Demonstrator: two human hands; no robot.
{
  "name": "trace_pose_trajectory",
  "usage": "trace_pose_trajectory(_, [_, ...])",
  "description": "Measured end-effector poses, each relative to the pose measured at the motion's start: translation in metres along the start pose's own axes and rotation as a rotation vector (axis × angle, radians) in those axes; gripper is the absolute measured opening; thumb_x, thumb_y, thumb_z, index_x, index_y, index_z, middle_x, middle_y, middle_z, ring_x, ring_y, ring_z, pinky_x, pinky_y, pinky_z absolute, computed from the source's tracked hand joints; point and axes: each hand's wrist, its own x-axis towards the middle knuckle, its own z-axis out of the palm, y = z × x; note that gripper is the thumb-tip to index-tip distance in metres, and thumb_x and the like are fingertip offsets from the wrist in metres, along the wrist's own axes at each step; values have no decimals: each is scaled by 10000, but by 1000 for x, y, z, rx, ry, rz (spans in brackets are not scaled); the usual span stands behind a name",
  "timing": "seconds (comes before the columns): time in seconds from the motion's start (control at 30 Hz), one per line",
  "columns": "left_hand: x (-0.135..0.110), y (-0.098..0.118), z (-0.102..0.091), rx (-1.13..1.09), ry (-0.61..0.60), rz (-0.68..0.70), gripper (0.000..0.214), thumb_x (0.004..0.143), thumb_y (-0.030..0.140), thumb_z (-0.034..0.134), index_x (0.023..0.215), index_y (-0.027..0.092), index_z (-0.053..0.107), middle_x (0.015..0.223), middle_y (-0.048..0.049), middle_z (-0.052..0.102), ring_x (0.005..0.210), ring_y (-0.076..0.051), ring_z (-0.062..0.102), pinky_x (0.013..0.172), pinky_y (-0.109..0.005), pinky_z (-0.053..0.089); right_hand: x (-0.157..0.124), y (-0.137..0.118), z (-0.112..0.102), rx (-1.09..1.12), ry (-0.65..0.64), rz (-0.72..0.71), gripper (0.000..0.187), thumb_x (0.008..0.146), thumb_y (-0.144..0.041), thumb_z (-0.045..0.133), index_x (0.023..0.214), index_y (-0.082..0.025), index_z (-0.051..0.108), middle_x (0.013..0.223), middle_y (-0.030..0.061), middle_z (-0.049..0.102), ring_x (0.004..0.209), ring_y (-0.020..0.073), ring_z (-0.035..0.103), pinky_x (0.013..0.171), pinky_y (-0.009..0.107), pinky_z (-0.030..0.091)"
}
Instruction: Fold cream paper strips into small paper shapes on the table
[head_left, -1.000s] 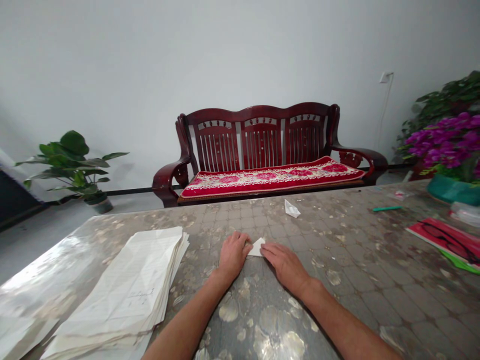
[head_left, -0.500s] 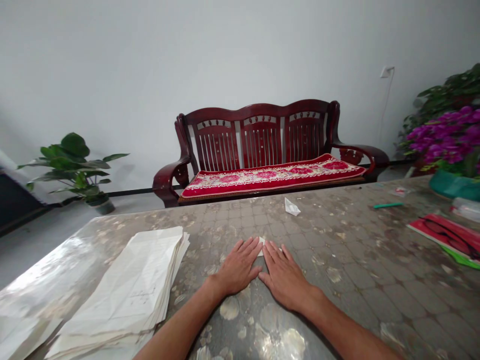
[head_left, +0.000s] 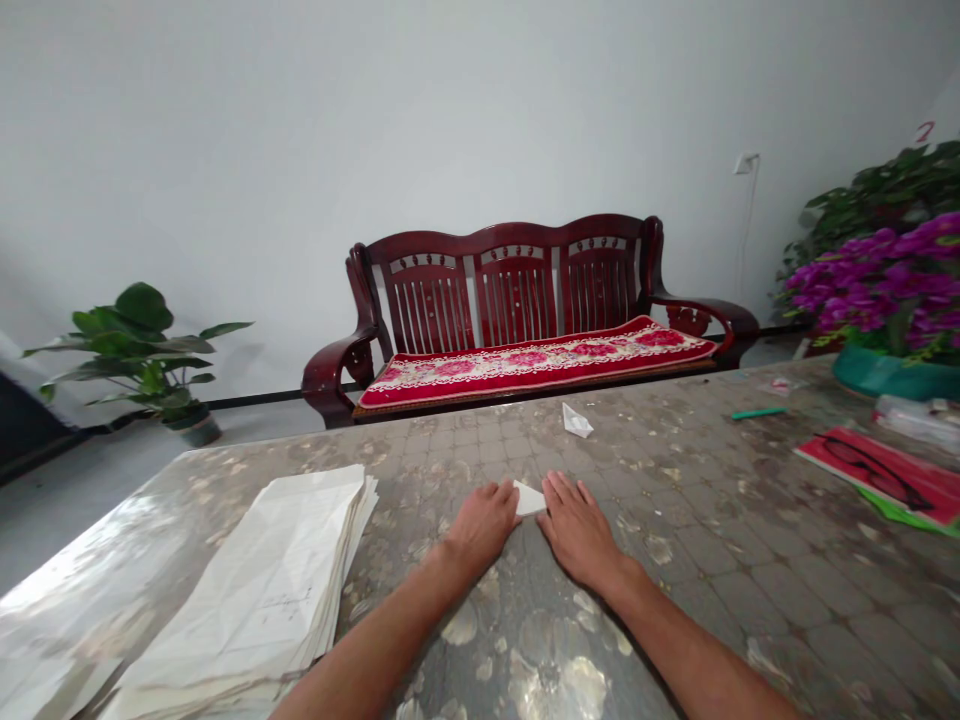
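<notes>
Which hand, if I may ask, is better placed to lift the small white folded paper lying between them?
Probably the left hand: it seems to touch the small white folded paper, while the right hand lies close beside it, apparently not touching.

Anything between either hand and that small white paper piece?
Nothing visible. The paper piece lies on the tabletop between the left hand and right hand, with both hands right at its edges. The paper stack sits well off to the left.
</notes>
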Motion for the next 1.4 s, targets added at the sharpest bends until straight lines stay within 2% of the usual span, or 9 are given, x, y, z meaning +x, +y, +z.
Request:
trace_pose_trajectory(0.13, [7, 8, -3, 1, -2, -29, 205, 950, 208, 470, 1013, 135, 651, 1053, -155, 646, 1030, -287, 593, 824, -376, 514, 5, 10, 3, 125, 57, 13, 501, 892, -212, 447, 1384, -135, 501, 1452, 128, 488, 1375, 258, 392, 1163, 460, 239])
trace_pose_trajectory(0.4, [12, 18, -14, -27, -25, -199, 246, 921, 132, 454, 1129, 181, 575, 1063, -108, 646, 993, -235, 619, 789, -310, 482, 21, 9, 16, 480, 225, 201, 656, 795, -253, 564, 1429, -202, 403, 1325, 95, 600, 1236, 239, 533, 1077, 413, 366])
trace_pose_trajectory(0.5, [14, 21, -10, -133, 66, -303, 201, 938, 179, 455, 1079, 217, 593, 1046, -61, 635, 950, -190, 634, 761, -260, 463, 26, 1, 16, 530, 279, 251, 702, 758, -277, 598, 1425, -197, 397, 1305, 104, 597, 1190, 244, 561, 1031, 395, 408])
trace_pose_trajectory(0.67, [13, 31, 2, -296, 255, -429, 241, 974, 234, 410, 1103, 261, 612, 1012, -32, 610, 843, -157, 635, 692, -235, 440, 27, -10, 3, 502, 229, 291, 556, 833, -337, 544, 1372, -218, 473, 1073, 63, 687, 1002, 224, 641, 888, 346, 480])
trace_pose_trajectory(0.8, [15, 33, 5, -393, 350, -462, 230, 938, 192, 452, 1061, 256, 635, 999, -29, 607, 864, -159, 622, 717, -234, 437, 25, -12, -2, 415, 225, 212, 428, 853, -201, 491, 1269, -257, 575, 1158, 53, 691, 1057, 203, 636, 899, 308, 463])
trace_pose_trajectory(1.0, [19, 19, 15, -483, 454, -432, 232, 824, 68, 489, 925, 231, 619, 967, -3, 610, 864, -144, 603, 736, -227, 427, 25, -2, -3, 185, 297, -22, 429, 819, -82, 482, 1200, -230, 611, 1074, 52, 685, 977, 192, 618, 864, 287, 450])
trace_pose_trajectory(1.13, [11, 3, 20, -434, 411, -432, 273, 787, 8, 469, 881, 216, 620, 939, -7, 644, 851, -157, 610, 740, -247, 437, 22, 13, -2, 100, 261, -98, 297, 834, -65, 493, 984, -243, 678, 933, 36, 650, 904, 176, 601, 784, 258, 446])
trace_pose_trajectory(1.23, [-1, -8, 19, -353, 337, -279, 261, 810, 26, 507, 928, 213, 646, 957, -25, 682, 930, -188, 618, 824, -289, 459, 17, 17, -3, 142, 244, -176, 274, 866, -78, 493, 961, -247, 687, 931, 31, 643, 921, 165, 592, 817, 258, 449])
trace_pose_trajectory(1.4, [-19, -15, 17, -273, 277, -40, 308, 848, 82, 566, 1117, 214, 638, 1203, -60, 666, 1128, -220, 586, 1013, -360, 443, 9, 4, -6, 210, 232, -312, 297, 896, -143, 509, 1137, -246, 651, 1116, 53, 668, 1039, 186, 582, 934, 327, 450])
